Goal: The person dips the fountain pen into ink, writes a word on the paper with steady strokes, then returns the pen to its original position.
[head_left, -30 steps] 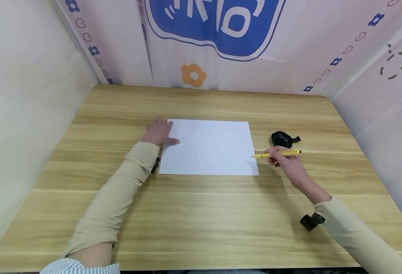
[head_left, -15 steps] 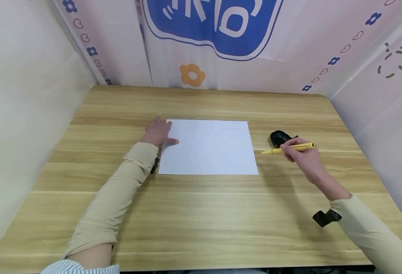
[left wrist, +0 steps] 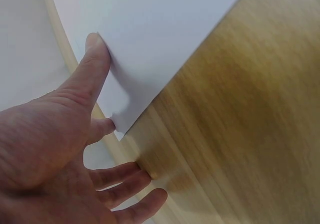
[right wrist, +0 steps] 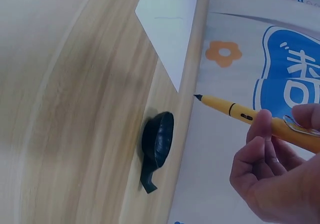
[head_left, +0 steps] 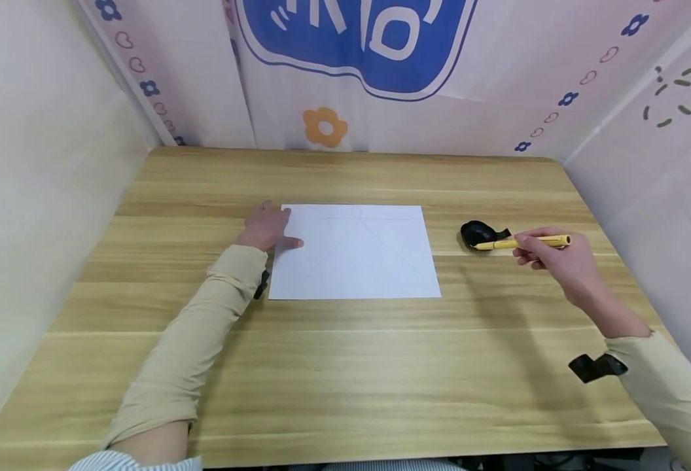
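A white sheet of paper [head_left: 354, 261] lies flat, bearing thin pencil-like strokes: one horizontal line near the top and two slanting lines spreading downward. My left hand [head_left: 265, 227] rests at the sheet's upper left corner, fingers spread, thumb and index fingertip on the paper [left wrist: 155, 29]. To the right, my right hand [head_left: 557, 258] pinches a yellow pen [right wrist: 240, 114] with a dark pointed tip and metal clip. The pen's tip overlaps a small black rounded dish with a short tail-like handle [head_left: 476, 232] in the head view; the right wrist view shows the tip apart from that dish [right wrist: 159, 141].
Everything lies on a wood-grain table [head_left: 345, 379]. A printed backdrop with an orange flower [head_left: 324, 127] stands along its far edge, with pale walls at both sides. Black camera mounts [head_left: 597, 368] sit on the wrists.
My right hand has moved right with the pen, from the sheet's right edge toward the black dish. The left hand keeps its place on the paper; the head view has shifted slightly.
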Tool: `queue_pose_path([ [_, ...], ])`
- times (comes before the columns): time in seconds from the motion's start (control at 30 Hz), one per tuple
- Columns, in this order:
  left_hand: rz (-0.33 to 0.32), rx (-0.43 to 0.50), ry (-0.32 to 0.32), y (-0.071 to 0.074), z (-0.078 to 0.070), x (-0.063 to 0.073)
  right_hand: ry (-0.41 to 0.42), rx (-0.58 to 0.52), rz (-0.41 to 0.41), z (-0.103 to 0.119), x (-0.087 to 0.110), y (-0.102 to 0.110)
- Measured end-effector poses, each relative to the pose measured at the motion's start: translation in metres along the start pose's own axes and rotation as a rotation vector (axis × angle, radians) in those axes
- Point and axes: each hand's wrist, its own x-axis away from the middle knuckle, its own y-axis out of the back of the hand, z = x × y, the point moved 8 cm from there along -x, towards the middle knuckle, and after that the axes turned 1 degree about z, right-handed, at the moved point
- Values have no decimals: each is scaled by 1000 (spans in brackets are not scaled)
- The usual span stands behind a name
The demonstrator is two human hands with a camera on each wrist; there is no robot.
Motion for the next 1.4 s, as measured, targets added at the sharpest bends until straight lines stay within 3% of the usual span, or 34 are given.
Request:
queue_pose_path([
  [0.23, 3, -5, 3, -1, 3, 0, -2, 153, -57, 2, 0, 16],
  [0.37, 7, -7, 6, -1, 4, 1, -17, 168, -71, 1, -3, 22],
  [0.6, 8, -14, 9, 0, 3, 1, -41, -41, -27, 0, -7, 28],
  [0.73, 1, -16, 3, 0, 3, -1, -31, -42, -40, 1, -8, 32],
  [1.03, -10, -32, -2, 1, 1, -3, -52, 150, -102, -2, -8, 41],
  [1.4, 4, -55, 0, -1, -3, -2, -30, 213, -213, -3, -11, 51],
])
